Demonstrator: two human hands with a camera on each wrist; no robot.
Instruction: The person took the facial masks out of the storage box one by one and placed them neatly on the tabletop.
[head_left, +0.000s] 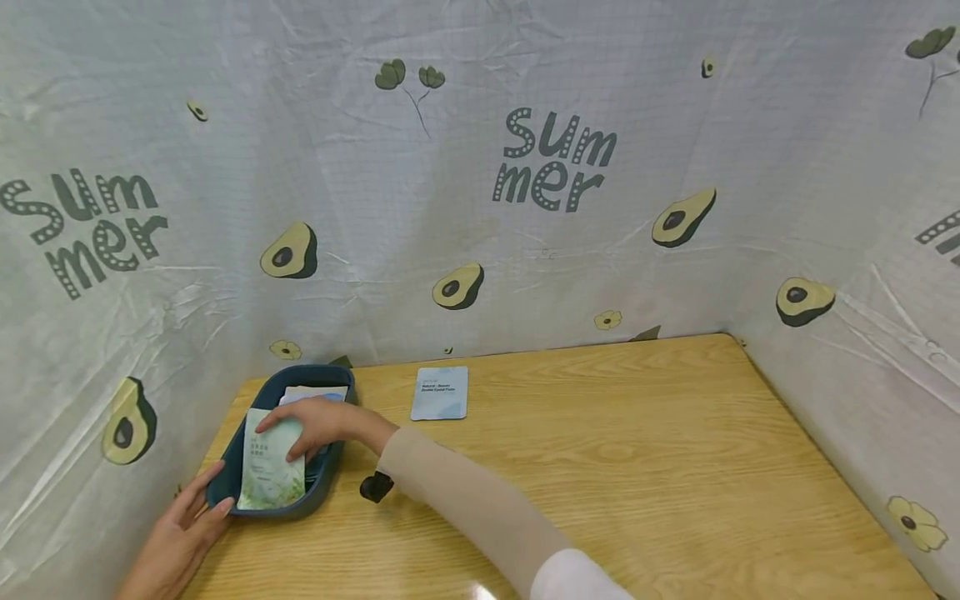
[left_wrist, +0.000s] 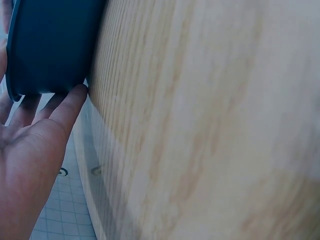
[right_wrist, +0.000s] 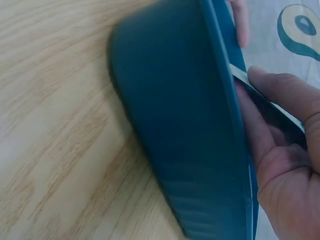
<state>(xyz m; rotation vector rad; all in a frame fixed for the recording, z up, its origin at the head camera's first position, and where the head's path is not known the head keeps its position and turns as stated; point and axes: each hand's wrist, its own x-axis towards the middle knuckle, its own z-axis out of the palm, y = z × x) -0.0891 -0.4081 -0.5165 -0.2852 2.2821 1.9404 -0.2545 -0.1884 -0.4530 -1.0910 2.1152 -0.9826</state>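
Note:
At the left of the head view a dark blue oval bin [head_left: 327,487] stands on the wooden table. My right hand [head_left: 321,419] reaches over it and pinches a pale green sheet mask packet [head_left: 272,467], thumb on the printed face and fingers behind. The right wrist view shows the packet edge-on between thumb and fingers, just over the bin's rim. More packets [head_left: 330,392] lie in the bin behind the hand. With its thumb by the rim and its fingers along the outer wall, my left hand [head_left: 183,529] holds the bin's near left corner.
A light blue mask packet [head_left: 440,393] lies flat on the table [head_left: 600,467] to the right of the bin. White sheeting [head_left: 420,208] printed with avocados hangs along the table's back and sides. A black wrist camera [head_left: 376,487] juts out below my right wrist.

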